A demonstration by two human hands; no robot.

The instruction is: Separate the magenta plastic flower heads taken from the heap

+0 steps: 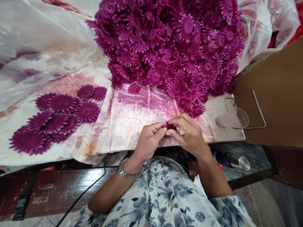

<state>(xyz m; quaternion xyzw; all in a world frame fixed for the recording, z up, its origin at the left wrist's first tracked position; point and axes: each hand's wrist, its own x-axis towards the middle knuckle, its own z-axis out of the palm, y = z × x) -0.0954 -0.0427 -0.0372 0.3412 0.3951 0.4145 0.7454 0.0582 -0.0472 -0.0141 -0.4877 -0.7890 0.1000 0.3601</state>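
Note:
My left hand (151, 136) and my right hand (188, 132) meet at the front edge of the stained cloth (137, 126). Between their fingertips is a small purple artificial flower piece (170, 126), mostly covered by my fingers. Both hands pinch it with thumb and fingers, the right from its side and the left at its near end. Beyond them rises a large heap of loose purple flower pieces (161, 67). Off to the left, several flat purple flower pieces (62, 103) lie in overlapping stacks on the cloth.
At right, a clear plastic cup (229, 119) lies tipped beside a bent wire stand (259, 107) and a brown cardboard box (272, 91). A metal flask (239, 163) lies below the cloth's edge. Clear plastic sheeting (42, 31) covers the far left.

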